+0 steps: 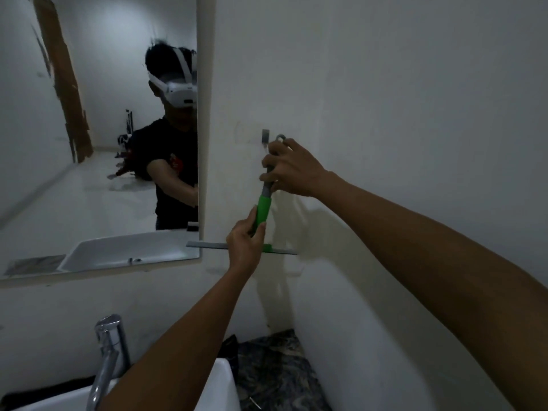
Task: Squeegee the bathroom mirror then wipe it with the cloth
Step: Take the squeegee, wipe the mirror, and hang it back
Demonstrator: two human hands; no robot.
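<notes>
A squeegee (263,209) with a green and grey handle hangs upright against the white wall, its grey blade (207,245) lying level at the bottom. My left hand (246,243) grips the lower green part of the handle. My right hand (292,169) holds the grey top end, right beside a small grey wall hook (265,136). The handle's ring shows just above my fingers. The mirror (98,143) fills the left of the view and reflects a person in a headset. I see no cloth that I can name for sure.
A chrome tap (108,351) stands over the white basin (221,387) at the bottom. A dark marbled counter (275,372) lies to the basin's right, with a dark item at its back edge. A white side wall closes in on the right.
</notes>
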